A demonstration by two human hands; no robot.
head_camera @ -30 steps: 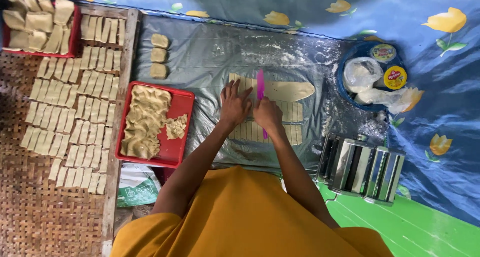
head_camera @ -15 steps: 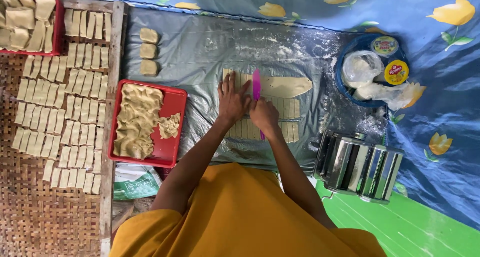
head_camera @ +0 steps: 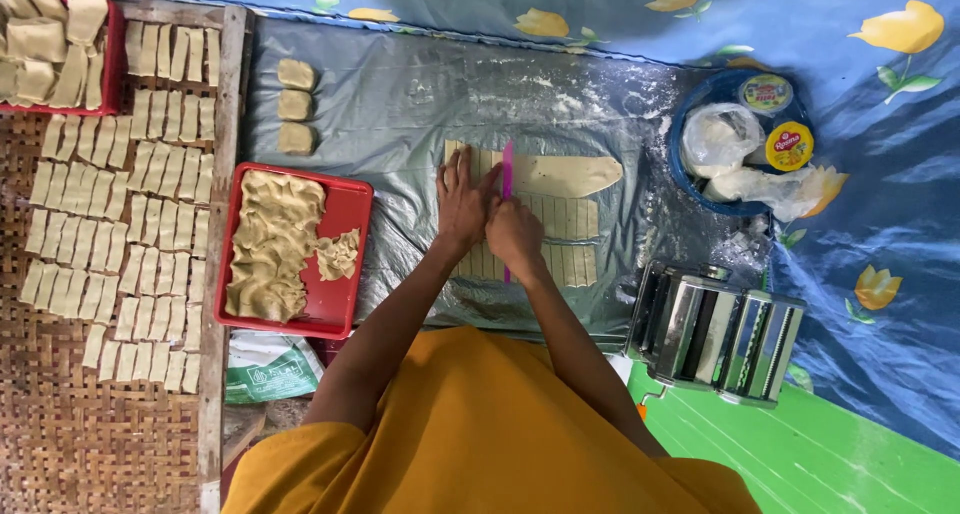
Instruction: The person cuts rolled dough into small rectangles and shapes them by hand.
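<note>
In the head view, a thin pink ruler (head_camera: 507, 199) is lying across a rolled dough sheet (head_camera: 560, 179) on the grey plastic sheet (head_camera: 420, 114). Its long axis is running straight away from the person, one end pointing toward the far floured edge and the other disappearing under the right hand near the person's body.

The left hand (head_camera: 462, 196) is pressing flat on the dough just left of the ruler, fingers stretched out and spread, gripping nothing. The right hand (head_camera: 515, 236) is bearing down on the near half of the ruler with curled fingers; whether they are wrapping around it or only pressing on it cannot be told.

The dough sheet is lying with its long axis left to right, its rounded uncut end pointing right, and the part under and beside the hands is showing parallel cuts into narrow strips (head_camera: 570, 239).

To the left, a red tray (head_camera: 350, 224) is holding crumpled dough scraps, and three small dough blocks (head_camera: 296, 106) are sitting beyond it. Rows of cut dough pieces (head_camera: 120, 204) are lying on a woven mat farther left. A steel pasta roller (head_camera: 715, 329) is standing to the right, with a blue bowl (head_camera: 690, 164) of bags and tubs beyond it.
</note>
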